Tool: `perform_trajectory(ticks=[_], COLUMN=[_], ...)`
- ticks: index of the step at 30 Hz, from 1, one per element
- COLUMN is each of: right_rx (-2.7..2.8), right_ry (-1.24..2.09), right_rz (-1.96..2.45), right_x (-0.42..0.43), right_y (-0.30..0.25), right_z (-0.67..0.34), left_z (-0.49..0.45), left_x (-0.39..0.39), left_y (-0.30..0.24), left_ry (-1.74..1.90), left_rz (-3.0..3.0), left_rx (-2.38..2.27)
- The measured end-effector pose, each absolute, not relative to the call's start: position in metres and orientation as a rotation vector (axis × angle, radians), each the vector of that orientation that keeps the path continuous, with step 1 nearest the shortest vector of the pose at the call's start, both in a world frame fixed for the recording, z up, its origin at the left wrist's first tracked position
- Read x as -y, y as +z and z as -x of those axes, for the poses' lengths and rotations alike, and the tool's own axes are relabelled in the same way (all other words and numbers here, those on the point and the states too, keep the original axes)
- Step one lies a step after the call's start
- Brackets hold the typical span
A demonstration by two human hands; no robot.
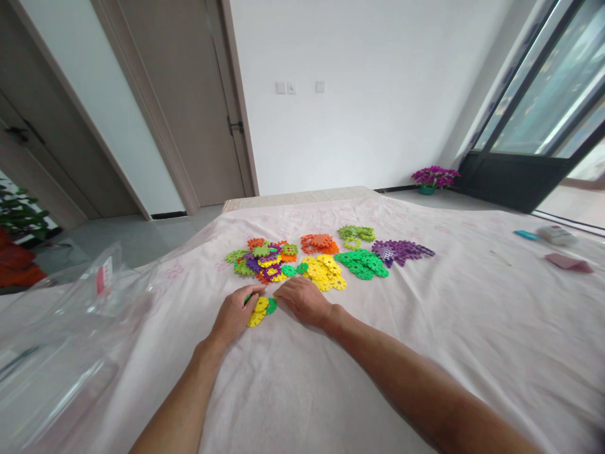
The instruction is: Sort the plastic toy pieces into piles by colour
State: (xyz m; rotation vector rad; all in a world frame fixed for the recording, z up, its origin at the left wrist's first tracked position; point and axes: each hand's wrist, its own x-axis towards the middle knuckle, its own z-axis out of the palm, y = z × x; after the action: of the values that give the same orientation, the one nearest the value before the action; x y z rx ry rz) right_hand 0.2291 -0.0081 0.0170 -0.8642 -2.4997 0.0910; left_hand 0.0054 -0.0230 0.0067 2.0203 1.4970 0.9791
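My left hand (235,310) is curled at the near side of the pieces, with the edge of a green notched disc showing between thumb and fingers. Beside it on the cloth lie a few yellow notched discs (258,313) and a green one (271,306). My right hand (302,298) rests palm down just right of these, fingers bent together and tips low near the green disc; what they hold, if anything, is hidden. Beyond both hands sits a mixed pile (265,257) of orange, purple, green and yellow interlocking pieces.
Sorted piles stand behind my right hand: yellow discs (325,272), green discs (363,263), purple pieces (404,252), orange pieces (320,243) and light green pieces (355,234). Clear plastic packaging (70,340) lies left. A pink cloth (568,263) and a pale pack (558,236) are far right.
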Motion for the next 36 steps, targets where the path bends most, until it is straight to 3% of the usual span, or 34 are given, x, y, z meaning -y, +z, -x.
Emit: perform_trajectory(ticks=[15,36], right_rx=[1.943,2.311], right_ry=[-0.17,0.001], right_rz=[1.619,1.362], right_x=[-0.015,-0.017], right_y=[0.026,0.017], right_z=[-0.281,-0.265], left_z=[-0.005,-0.006], left_x=[0.023,0.023], left_y=[0.008,0.008], left_ry=[0.935,0.952], left_rz=[-2.012,-2.035], left_rx=[-1.507,-1.505])
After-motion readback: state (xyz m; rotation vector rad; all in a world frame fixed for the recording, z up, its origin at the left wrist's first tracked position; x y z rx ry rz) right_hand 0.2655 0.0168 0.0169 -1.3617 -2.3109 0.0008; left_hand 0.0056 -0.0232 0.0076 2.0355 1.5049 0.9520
